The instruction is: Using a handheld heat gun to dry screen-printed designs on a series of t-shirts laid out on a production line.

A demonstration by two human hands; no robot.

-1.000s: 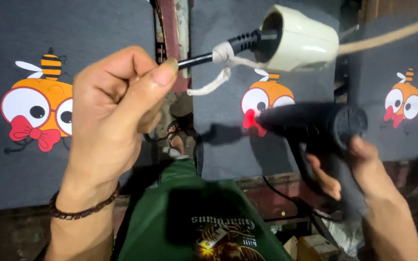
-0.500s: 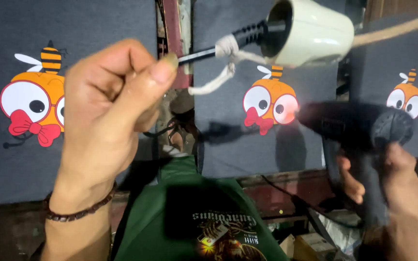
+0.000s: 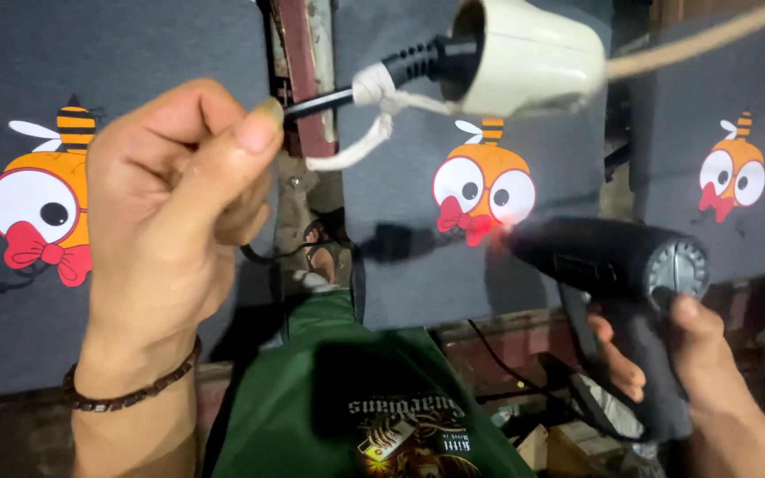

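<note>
Your right hand [image 3: 701, 372] is closed tight round the black heat gun [image 3: 604, 261], its tip near the middle bird print [image 3: 482, 184] to warm it, while your left hand [image 3: 170, 212] pinches the black cord [image 3: 316, 104] clear.

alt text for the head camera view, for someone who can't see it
A right hand aims a black heat gun at an orange cartoon bee print on dark grey fabric. The left hand pinches a black cord running to a cream socket.
</note>
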